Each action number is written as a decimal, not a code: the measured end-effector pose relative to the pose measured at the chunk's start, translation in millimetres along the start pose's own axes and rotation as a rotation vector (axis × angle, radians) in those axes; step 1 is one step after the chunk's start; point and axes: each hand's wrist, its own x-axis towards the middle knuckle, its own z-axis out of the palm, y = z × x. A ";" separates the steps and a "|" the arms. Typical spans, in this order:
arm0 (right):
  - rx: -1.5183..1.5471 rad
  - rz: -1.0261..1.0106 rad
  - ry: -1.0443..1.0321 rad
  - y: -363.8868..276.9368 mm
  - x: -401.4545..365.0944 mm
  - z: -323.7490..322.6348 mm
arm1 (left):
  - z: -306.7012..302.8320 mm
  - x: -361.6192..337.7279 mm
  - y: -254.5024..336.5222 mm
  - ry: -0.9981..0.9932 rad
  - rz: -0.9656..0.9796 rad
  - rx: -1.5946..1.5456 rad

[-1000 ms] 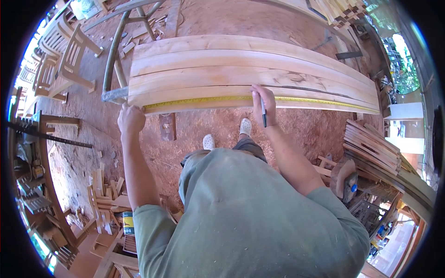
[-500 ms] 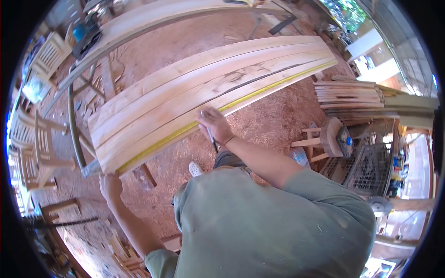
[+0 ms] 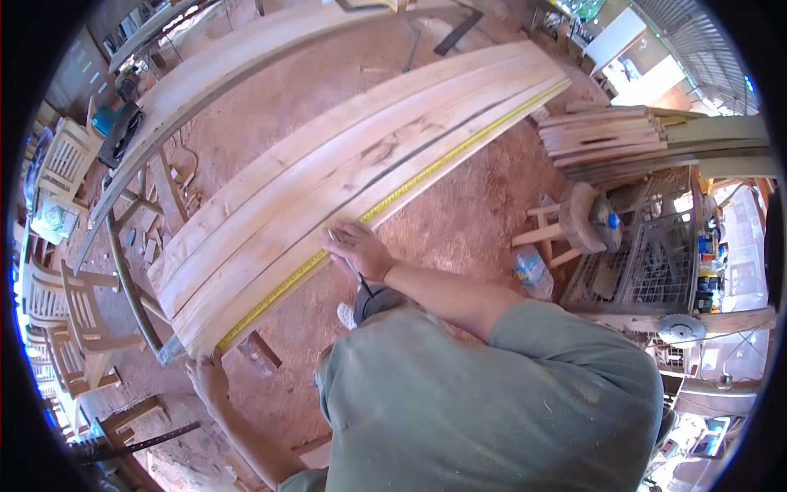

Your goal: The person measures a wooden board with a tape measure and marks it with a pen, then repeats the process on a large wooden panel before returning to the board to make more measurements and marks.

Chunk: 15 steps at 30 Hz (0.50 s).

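Note:
A yellow tape measure [image 3: 402, 193] lies stretched along the near edge of pale wooden planks [image 3: 320, 189] set side by side. My left hand [image 3: 209, 381] is at the planks' near left corner, its fingers closed on the end of the tape measure. Farther along the tape, my right hand [image 3: 361, 250] rests at the plank edge. A thin pencil-like marker [image 3: 358, 275] sits in its closed fingers, dark end pointing back toward my body. A dark gap runs between two planks just beyond the tape.
Behind the planks stands a long wooden bench [image 3: 238, 70]. Slatted wooden chairs [image 3: 82, 328] are at the left. Stacked boards [image 3: 607, 135], a wooden stool [image 3: 578, 217], a plastic bottle [image 3: 533, 272] and a wire rack [image 3: 648, 246] stand at the right. Shavings cover the floor [image 3: 459, 197].
The view has shifted, so the planks sit lower at their left end and farther left. My right hand, blurred before, is now steadier on the plank edge, still with the pencil-like marker.

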 end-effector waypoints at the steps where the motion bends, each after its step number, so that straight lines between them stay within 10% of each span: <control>1: 0.005 0.016 -0.013 -4.3 -2.4 0.0 | 3.7 0.0 -4.9 -0.017 0.002 0.035; 15: 0.208 0.286 0.139 47.1 12.3 -62.0 | 17.4 3.7 -10.1 -0.075 -0.116 -0.136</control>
